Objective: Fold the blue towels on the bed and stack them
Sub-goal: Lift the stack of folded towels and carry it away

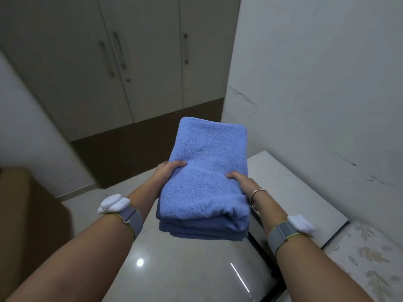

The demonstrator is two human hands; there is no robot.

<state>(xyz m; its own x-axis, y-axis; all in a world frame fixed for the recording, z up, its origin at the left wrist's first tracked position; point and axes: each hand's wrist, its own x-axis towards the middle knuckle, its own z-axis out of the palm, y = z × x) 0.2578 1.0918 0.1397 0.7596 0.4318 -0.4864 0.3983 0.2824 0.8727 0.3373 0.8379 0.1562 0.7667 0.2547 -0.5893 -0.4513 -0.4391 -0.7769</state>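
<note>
Towels [207,171], folded and stacked, sit lifted between my hands above the glossy floor [174,269]. My left hand [168,171] grasps the stack's left edge, my right hand [239,177] its right edge, thumbs on top.

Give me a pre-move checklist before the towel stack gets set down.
1. Both hands on the stack: ok. Left hand and right hand grip opposite sides of the blue towel stack.
2. Stack tidy: ok. Folded layers lie aligned at the near edge.
3. Stack level: ok. It is held roughly flat, off any surface.
4. Landing spot: cannot tell. The stack hides part of the white surface beyond it.
5. Bed position: ok. The patterned bed cover shows at lower right.
6. Fingers under the stack: cannot tell, hidden.
</note>
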